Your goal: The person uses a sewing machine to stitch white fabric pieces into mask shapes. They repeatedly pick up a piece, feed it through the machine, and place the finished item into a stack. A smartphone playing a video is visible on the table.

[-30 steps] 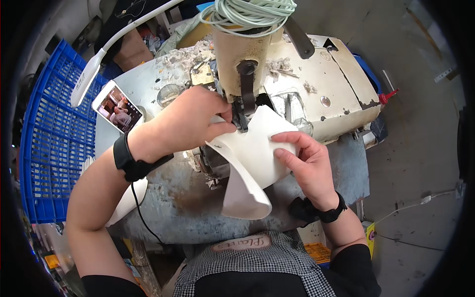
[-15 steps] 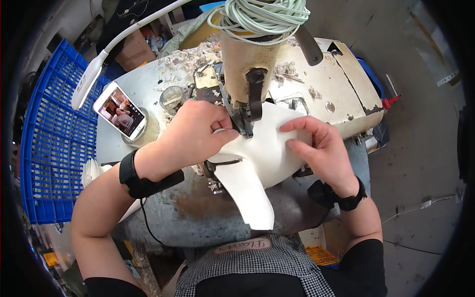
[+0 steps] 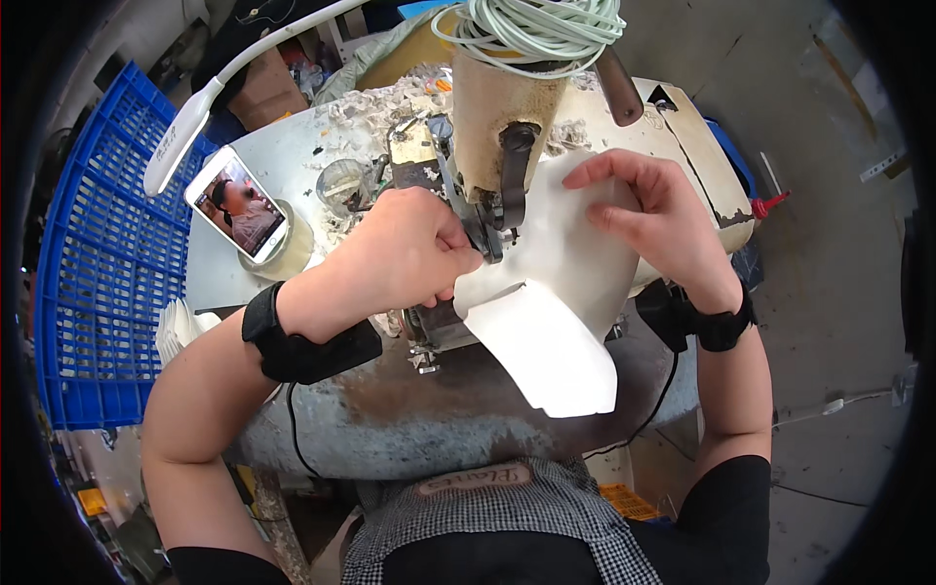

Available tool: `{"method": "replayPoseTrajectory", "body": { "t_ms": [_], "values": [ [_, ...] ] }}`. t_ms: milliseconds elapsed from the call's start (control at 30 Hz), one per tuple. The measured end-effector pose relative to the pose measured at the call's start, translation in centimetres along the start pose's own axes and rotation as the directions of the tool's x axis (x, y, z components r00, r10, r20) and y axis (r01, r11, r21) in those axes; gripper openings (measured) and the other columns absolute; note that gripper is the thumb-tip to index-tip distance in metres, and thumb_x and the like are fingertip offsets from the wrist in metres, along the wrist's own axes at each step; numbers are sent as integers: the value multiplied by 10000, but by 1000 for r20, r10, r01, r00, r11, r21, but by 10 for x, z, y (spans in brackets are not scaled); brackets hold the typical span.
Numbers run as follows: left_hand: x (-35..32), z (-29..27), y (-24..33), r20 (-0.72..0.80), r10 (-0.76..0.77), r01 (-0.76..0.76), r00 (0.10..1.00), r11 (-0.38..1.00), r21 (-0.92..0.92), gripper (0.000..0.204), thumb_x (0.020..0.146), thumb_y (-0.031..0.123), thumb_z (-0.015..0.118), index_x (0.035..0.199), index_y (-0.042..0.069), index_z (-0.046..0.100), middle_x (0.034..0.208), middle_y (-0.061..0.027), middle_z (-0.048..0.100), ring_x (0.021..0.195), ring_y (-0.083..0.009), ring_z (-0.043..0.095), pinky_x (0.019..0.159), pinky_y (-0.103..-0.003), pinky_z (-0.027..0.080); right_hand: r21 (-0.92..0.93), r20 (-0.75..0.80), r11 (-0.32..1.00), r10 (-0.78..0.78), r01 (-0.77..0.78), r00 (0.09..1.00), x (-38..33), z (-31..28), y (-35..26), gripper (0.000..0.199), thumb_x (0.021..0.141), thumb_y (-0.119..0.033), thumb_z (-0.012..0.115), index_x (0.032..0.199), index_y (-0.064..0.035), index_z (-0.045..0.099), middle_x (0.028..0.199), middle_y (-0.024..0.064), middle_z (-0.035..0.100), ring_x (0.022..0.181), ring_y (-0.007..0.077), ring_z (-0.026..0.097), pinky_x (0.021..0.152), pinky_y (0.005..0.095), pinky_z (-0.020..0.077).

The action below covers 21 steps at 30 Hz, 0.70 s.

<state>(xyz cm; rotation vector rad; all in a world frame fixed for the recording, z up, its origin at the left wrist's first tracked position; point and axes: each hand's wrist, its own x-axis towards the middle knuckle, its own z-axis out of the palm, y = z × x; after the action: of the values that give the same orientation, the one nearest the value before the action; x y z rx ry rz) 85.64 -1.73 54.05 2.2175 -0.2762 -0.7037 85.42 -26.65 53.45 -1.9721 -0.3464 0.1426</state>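
A curved sheet of smooth white material (image 3: 585, 253), leather-like, lies under the working foot of a beige sewing-type machine (image 3: 492, 136). One flap (image 3: 551, 356) of it hangs toward me over the table's near part. My left hand (image 3: 414, 244) is closed, its thumb and finger pinching the sheet's left edge just beside the foot. On the right, my right hand (image 3: 653, 200) rests over the sheet's far right part. Its thumb and forefinger are apart, with the white surface showing between them. The machine head hides where the foot meets the sheet.
A phone (image 3: 239, 210) leans on a round jar (image 3: 288, 249) at the left, below a white lamp (image 3: 180, 141). Beyond stands a blue plastic crate (image 3: 112, 263). Scraps (image 3: 380, 102) litter the far table. A coiled pale cable (image 3: 536, 34) tops the machine. White pieces (image 3: 180, 330) lie by my left forearm.
The white sheet has turned and shifted right, its hanging flap swinging to the right. My right hand has moved up and right; my left has slid slightly right.
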Motion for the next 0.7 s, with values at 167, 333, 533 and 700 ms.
{"method": "replayPoseTrajectory", "body": {
  "t_ms": [167,333,533,700],
  "values": [
    [2,2,-1,29,-34,34,999,999,-18,265,864,176,651,801,-81,666,623,-82,641,515,-108,604,483,-234,502,12,21,1000,-13,13,1000,3,-14,-8,277,737,67,509,964,0,653,854,8,650,801,73,586,743,228,476],
    [-17,20,0,351,-99,193,931,951,-243,418,914,357,622,838,-52,671,741,-97,666,638,-109,629,592,-231,521,-82,13,988,-130,130,991,-26,-29,-40,213,739,46,537,909,14,661,871,40,673,849,101,601,818,279,461],
    [-21,74,-13,329,327,147,886,474,-868,463,937,372,597,1184,-20,596,1119,-71,627,1032,-89,572,904,-230,442,-160,-76,941,-314,299,946,-91,-19,-52,202,706,-196,657,769,-8,692,823,126,674,840,234,604,769,321,448],
    [-26,64,-36,381,383,111,842,567,-816,427,942,347,597,1208,14,598,1110,-43,627,981,-78,577,863,-233,461,-47,-128,964,-264,260,956,-118,12,-35,167,717,-130,650,788,3,722,783,150,680,723,233,642,688,301,487]
  ]
}}
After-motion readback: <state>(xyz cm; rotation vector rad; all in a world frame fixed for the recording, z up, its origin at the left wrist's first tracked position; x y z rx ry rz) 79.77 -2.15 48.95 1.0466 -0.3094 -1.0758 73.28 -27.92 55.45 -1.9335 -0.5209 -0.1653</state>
